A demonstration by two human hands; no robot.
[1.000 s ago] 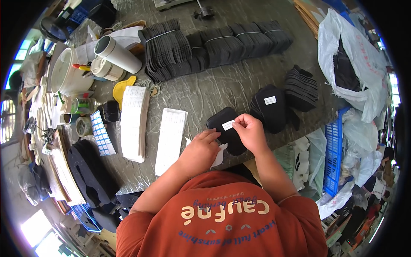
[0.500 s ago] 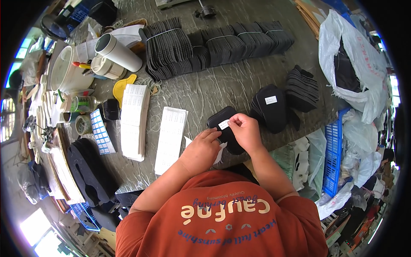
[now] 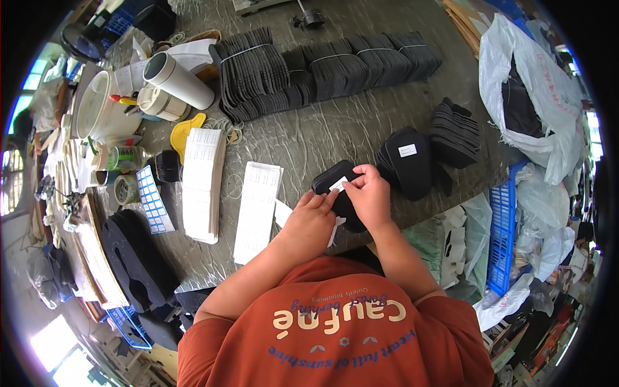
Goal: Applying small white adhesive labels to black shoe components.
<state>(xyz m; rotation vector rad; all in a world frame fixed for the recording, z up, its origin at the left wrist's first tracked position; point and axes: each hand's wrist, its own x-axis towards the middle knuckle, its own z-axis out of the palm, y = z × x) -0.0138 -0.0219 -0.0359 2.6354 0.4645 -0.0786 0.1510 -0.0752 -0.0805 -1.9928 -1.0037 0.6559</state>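
Note:
A black insole-shaped foam pad (image 3: 330, 176) lies at the table's near edge, partly hidden under my hands. A small white label (image 3: 338, 184) sits on its face. My right hand (image 3: 370, 197) pinches the label's right end between thumb and forefinger. My left hand (image 3: 307, 222) is closed, its fingertips on the pad by the label's lower left. A white paper strip (image 3: 282, 211) shows on both sides of the left hand, which appears to hold it. To the right, another black pad (image 3: 410, 171) carries a white label (image 3: 407, 150), beside a fanned stack of black pads (image 3: 455, 134).
Banded stacks of black pads (image 3: 342, 68) line the far side. White label sheets (image 3: 256, 209) and a thick sheet stack (image 3: 202, 184) lie left, near a white tumbler (image 3: 178, 79). A blue crate (image 3: 500, 238) and white sack (image 3: 529, 84) stand right.
My right hand has shifted slightly up, its fingers still at the label. My left hand has moved a little left and down, and more of the white paper strip shows beside it.

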